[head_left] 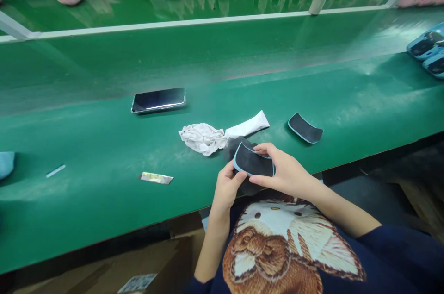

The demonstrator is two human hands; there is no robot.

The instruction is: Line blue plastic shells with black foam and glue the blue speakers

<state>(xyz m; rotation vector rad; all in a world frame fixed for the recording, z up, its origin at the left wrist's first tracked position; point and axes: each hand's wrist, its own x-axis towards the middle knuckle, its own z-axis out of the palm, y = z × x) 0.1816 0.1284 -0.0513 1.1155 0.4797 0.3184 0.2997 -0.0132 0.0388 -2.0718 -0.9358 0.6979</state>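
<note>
Fingers [266, 147] of your left hand [226, 185] and right hand [287, 170] pinch a curved panel [255, 161] just inside the near edge of the green worktop [86, 141]. Beneath sits a larger dark grey object [231, 147], mostly hidden, so whether it touches the panel is hard to tell. Uneven pressure between your grips could make the panel slip or flex, and a stray thumb might smudge it. Its bowed face looks matte black, its thin rim light blue.

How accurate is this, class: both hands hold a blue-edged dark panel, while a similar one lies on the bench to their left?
Left is wrong: the head view shows the similar panel right of the left hand and right hand, which hold the first panel.
</note>
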